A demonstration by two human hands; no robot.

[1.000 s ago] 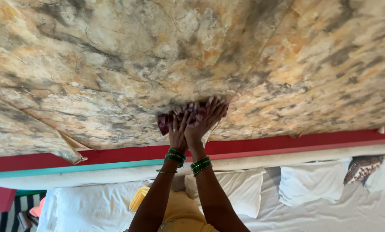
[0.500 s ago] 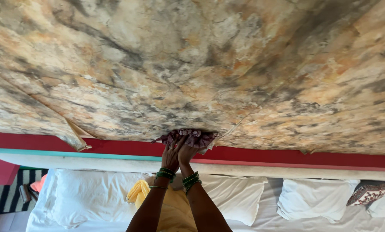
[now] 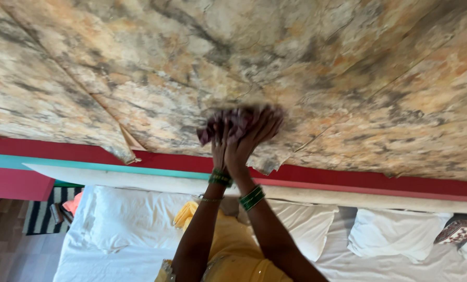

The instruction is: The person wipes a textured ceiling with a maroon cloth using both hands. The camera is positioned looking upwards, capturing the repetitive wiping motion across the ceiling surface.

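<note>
Head view, looking along two raised arms to a cloth pressed on a marbled wall panel.

Nearest, yellow garment (image 3: 228, 250) and green bangles (image 3: 252, 198) at the wrists; below, white pillows (image 3: 134, 219) on a bed (image 3: 87, 266). Further out, left hand (image 3: 219, 143) and right hand (image 3: 249, 137) side by side, fingers spread and flattened over a crumpled maroon cloth (image 3: 232, 119), pinning it against the wall panel (image 3: 296, 68) above a red band (image 3: 379, 183). Cloth likely light, soft and limp, bunching readily; best held by gathering its middle under the palms, edges tucked in, since loose corners would probably trail.
</note>
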